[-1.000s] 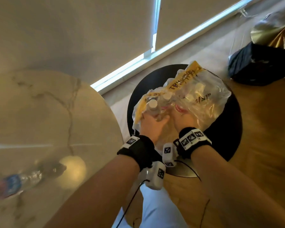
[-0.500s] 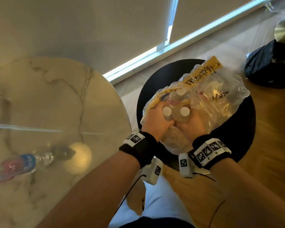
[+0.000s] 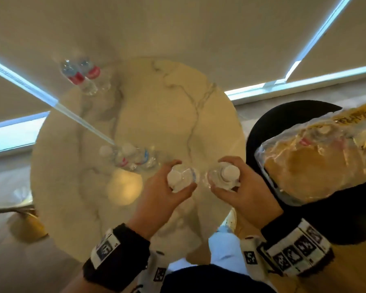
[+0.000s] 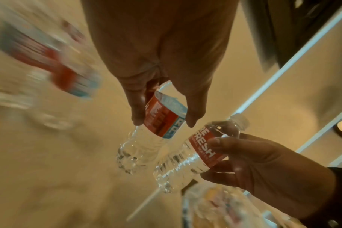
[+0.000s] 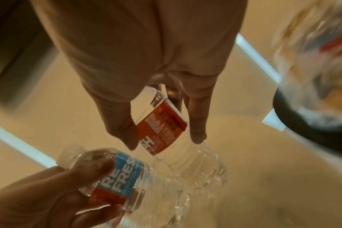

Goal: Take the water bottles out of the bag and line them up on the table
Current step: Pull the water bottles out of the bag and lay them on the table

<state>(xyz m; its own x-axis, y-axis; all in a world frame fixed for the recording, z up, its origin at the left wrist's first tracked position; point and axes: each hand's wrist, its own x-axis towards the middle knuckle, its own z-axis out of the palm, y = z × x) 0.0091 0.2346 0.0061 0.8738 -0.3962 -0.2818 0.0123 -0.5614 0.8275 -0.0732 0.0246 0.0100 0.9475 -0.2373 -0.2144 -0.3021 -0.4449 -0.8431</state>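
Observation:
My left hand [image 3: 167,187] grips a small clear water bottle [image 3: 181,177] with a white cap and a red and blue label [image 4: 164,118], upright over the round marble table [image 3: 167,106]. To its right, my right hand [image 3: 239,187] grips a second water bottle [image 3: 225,175] by its red label [image 5: 162,126], near the table's right edge. Both bottles hang above the tabletop. Two bottles [image 3: 127,157] stand side by side on the table just left of my left hand. The clear plastic bag [image 3: 317,157] with yellow print lies on a black stool [image 3: 283,115] at the right and still holds bottles.
What looks like a mirrored image of the standing bottles [image 3: 82,77] shows at the table's far left edge, against the pale blinds. Wooden floor lies below at the right. A brass-coloured base [image 3: 25,227] sits low on the left. My lap is under the table's near edge.
Both hands drew one bottle each out of the bag on the stool and carried them left over the marble table. The head view swung left with them.

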